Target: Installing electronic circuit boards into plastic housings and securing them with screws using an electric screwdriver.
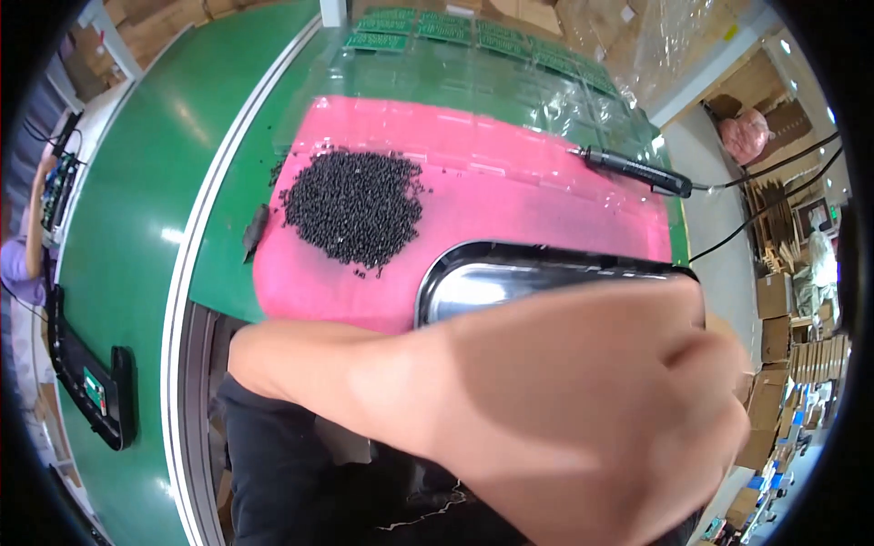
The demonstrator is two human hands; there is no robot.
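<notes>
A shiny, dark-rimmed, metallic tray lies on the pink mat; likely light, stiff, slippery; best held by opposite rims; the bare left hand curls before it, grip indeterminable; the right hand is indistinguishable.

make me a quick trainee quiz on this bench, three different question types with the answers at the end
1. True or false: the heap of tiny black pieces lies mostly on the flat pink mat.

2. Which thing has a cord coming from its end?
A) the heap
B) the slim, pen-shaped black tool
C) the mat

3. Fill in the blank: the person's bare left hand hides part of a shiny black, raised-rim ____.

Key: 1. True. 2. B. 3. tray.
</notes>
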